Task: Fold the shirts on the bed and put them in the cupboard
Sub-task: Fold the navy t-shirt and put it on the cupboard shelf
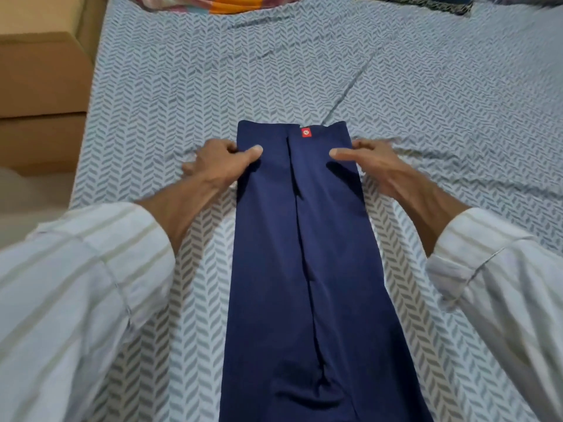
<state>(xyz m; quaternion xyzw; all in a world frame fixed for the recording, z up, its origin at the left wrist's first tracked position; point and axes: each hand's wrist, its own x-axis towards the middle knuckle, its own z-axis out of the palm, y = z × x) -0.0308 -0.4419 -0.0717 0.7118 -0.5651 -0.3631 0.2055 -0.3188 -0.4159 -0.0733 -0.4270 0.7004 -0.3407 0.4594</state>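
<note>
Navy shirt (pixel 304 269) held at its far end by both hands on the bed (pixel 182 86).

The left hand (pixel 217 166) is placed at the 9 o'clock edge of the shirt, with the thumb on top and the fingers curled under the cloth, so the grip is clamped on the shirt. The right hand (pixel 370 166) is placed at the 3 o'clock edge in the same way, thumb on top, and its grip is clamped on the shirt too. Both forearms are stretched forward out of striped sleeves (pixel 76 284). The shirt is folded into a long narrow strip running from 6 towards 12 o'clock, with a seam line along the middle and a small red label (pixel 306 133) near the far end.
</note>
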